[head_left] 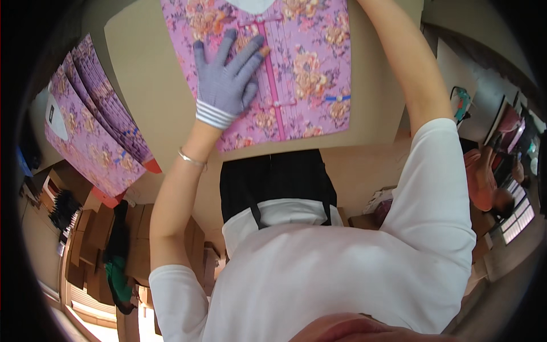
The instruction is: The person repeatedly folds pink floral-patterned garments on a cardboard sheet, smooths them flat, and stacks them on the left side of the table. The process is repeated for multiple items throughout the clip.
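Note:
My left hand (228, 80), in a grey-lavender knit glove with white stripes at the cuff, lies flat with fingers spread on a folded floral garment (310, 77). The garment is pink-purple with orange flowers, a magenta strip down its front and a small blue mark near one edge. Its top runs past the upper edge of the view, where part of a white neck area shows. Under it is a tan board-like surface (145, 74). My right arm reaches up past the garment's right side; the right hand is out of view.
A stack of folded garments (85, 131) in the same print stands at the left, with red-orange pieces (108, 196) at its lower edge. Brown cardboard boxes (137, 228) are piled behind it. A person in green (117, 279) is at the lower left, another person (481, 176) at the right.

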The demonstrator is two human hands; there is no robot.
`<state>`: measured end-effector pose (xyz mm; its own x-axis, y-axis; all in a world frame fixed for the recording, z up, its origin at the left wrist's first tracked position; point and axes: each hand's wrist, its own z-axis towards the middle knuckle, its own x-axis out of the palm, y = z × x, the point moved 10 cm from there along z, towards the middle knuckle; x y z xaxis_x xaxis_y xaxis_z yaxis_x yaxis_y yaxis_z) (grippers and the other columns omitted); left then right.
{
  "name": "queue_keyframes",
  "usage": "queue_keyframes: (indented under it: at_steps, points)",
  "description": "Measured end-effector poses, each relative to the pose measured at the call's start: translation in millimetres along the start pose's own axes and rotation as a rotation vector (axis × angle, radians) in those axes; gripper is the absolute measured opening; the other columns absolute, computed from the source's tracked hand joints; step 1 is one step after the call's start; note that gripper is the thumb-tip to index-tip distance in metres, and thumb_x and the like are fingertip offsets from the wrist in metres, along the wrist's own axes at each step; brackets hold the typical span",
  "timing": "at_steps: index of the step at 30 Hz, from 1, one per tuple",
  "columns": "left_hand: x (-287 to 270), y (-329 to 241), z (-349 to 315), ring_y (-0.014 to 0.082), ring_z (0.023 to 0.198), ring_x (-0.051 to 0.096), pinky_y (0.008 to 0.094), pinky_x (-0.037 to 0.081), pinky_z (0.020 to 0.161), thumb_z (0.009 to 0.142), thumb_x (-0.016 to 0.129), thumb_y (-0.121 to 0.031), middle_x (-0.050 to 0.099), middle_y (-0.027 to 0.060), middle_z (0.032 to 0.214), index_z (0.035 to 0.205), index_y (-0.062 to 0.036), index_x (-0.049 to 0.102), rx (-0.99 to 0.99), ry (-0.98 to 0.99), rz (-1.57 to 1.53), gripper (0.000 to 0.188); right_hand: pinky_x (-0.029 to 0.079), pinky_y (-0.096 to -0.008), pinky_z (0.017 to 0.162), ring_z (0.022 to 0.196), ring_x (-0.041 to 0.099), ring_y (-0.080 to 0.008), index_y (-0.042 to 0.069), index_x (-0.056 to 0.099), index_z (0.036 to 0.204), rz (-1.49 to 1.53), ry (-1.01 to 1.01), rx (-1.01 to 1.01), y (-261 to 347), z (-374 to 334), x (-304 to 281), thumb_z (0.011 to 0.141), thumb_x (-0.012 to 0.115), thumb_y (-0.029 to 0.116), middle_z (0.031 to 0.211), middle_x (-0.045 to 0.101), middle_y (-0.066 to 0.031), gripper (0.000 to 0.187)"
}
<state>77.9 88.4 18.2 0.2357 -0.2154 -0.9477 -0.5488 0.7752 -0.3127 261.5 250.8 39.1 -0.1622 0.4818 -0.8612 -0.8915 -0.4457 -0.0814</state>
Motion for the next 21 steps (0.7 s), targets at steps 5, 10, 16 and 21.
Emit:
queue_keyframes:
  at_steps: [5,10,16,21]
  points:
    - [6.2,3.8,-5.7,0.0344,0.139,0.039,0.0713,0.016,0.108,0.084,0.056,-0.018,0.048,-0.0031,0.148,0.134,-0.0222,0.058,0.037,-0.066,0.039,0.05,0.034,-0.0555,0.108,0.127,0.051,-0.0307,0.011,0.054,0.131,0.41,0.332,0.215,90.4,-104.4,-29.7,0.089,0.056,0.038,0.135,0.056,-0.013,0.05]
    - [1.1,-1.6,-5.3,0.0345,0.14,0.038,0.07,0.016,0.109,0.086,0.054,-0.017,0.047,-0.0033,0.149,0.134,-0.0208,0.057,0.117,-0.126,0.069,0.049,0.036,-0.0558,0.107,0.131,0.049,-0.0281,0.003,0.057,0.124,0.53,0.291,0.176,232.5,-216.4,-130.7,0.095,0.048,0.043,0.139,0.053,-0.0127,0.05]
    - [13.9,-39.3,-38.6,0.0328,0.139,0.039,0.0678,0.015,0.112,0.083,0.056,-0.016,0.046,-0.0008,0.149,0.139,-0.0202,0.054,0.215,0.046,0.003,0.056,0.029,-0.0517,0.115,0.136,0.043,-0.0352,0.0,0.054,0.126,0.662,0.335,0.54,257.3,-248.1,-180.9,0.094,0.051,0.036,0.143,0.049,-0.0172,0.048]
    - [13.2,-51.0,-48.8,0.0331,0.14,0.037,0.0683,0.014,0.113,0.083,0.055,-0.016,0.046,-0.0009,0.149,0.138,-0.0199,0.054,0.196,0.094,-0.044,0.056,0.023,-0.0551,0.116,0.142,0.035,-0.0313,0.007,0.044,0.139,0.573,0.416,0.316,258.5,-244.8,-143.1,0.088,0.056,0.04,0.151,0.04,-0.0132,0.063]
